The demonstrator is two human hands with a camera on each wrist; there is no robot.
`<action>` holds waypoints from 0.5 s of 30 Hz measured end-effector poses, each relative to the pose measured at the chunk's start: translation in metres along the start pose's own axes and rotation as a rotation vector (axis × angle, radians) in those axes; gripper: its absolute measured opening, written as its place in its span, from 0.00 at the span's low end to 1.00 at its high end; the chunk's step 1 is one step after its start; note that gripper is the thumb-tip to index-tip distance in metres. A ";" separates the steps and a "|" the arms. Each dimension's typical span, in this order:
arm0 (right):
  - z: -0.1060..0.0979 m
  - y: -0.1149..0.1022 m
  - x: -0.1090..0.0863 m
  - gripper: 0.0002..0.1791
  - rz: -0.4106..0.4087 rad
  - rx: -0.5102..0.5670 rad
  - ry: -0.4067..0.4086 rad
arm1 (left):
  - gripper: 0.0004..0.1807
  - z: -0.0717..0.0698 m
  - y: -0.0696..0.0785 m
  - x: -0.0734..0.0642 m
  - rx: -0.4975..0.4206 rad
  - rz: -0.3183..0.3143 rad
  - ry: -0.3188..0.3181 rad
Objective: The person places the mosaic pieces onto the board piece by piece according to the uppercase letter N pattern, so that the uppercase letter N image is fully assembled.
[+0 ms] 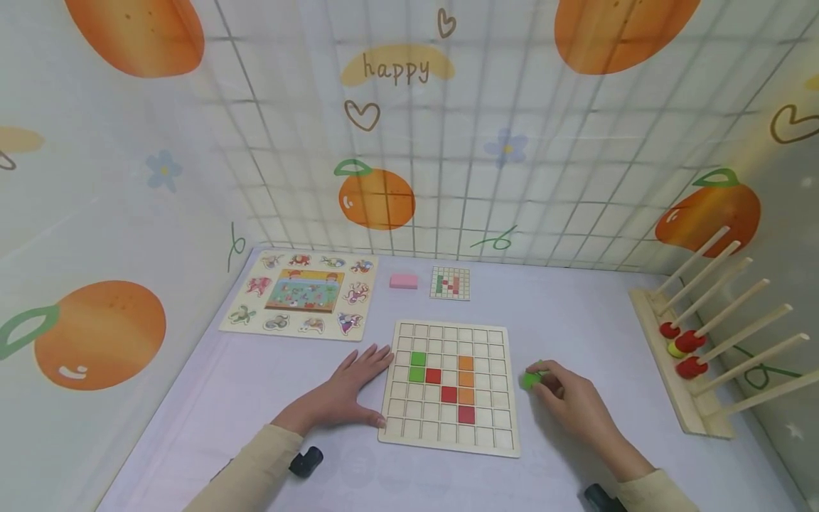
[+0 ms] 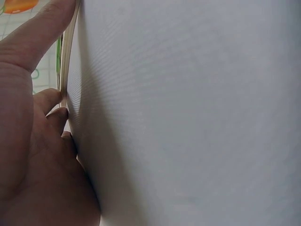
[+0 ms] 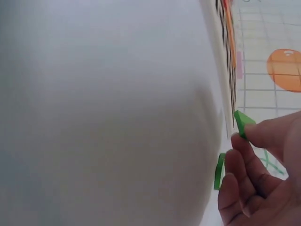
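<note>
A square wooden grid board (image 1: 493, 419) lies flat on the table, with two green tiles (image 1: 418, 359), three red tiles (image 1: 449, 395) and three orange tiles (image 1: 466, 379) in its cells. My left hand (image 1: 342, 395) rests palm down, fingers spread, with fingertips and thumb touching the board's left edge. To the right of the board, my right hand (image 1: 572, 398) pinches a small green tile (image 3: 242, 123) between thumb and index finger. Another green tile (image 3: 219, 172) lies on the table under the other fingers of that hand.
A wooden animal puzzle board (image 1: 371, 284) lies at back left. Behind the grid board are a pink block (image 1: 404, 281) and a small pattern card (image 1: 451, 284). On the right stands a wooden peg rack (image 1: 668, 377) carrying several red beads and a yellow one.
</note>
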State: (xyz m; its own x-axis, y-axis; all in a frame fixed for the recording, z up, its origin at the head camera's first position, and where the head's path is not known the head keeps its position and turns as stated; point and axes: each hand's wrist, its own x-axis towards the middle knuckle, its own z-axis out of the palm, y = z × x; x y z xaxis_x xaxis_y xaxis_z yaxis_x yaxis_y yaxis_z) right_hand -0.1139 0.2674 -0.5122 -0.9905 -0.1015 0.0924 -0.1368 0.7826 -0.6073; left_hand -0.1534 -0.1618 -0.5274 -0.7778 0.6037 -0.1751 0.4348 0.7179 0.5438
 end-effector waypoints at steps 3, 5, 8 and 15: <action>0.001 -0.005 0.002 0.14 0.003 0.018 0.001 | 0.64 -0.001 0.001 0.000 -0.005 0.003 0.001; 0.003 -0.009 0.004 0.15 0.010 0.022 -0.008 | 0.64 -0.002 0.001 -0.001 -0.007 0.002 -0.002; 0.005 -0.014 0.006 0.14 0.034 0.034 -0.026 | 0.64 -0.002 0.002 -0.001 -0.012 0.002 0.000; 0.013 -0.026 0.009 0.14 0.055 0.066 -0.053 | 0.64 -0.003 0.004 -0.002 -0.022 0.001 -0.002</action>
State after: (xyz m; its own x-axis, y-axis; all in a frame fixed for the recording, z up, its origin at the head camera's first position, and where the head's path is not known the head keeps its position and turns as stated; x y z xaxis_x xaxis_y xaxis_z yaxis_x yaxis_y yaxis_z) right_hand -0.1193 0.2378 -0.5060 -0.9955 -0.0933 0.0170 -0.0812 0.7458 -0.6612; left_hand -0.1520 -0.1615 -0.5223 -0.7762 0.6054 -0.1760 0.4259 0.7093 0.5617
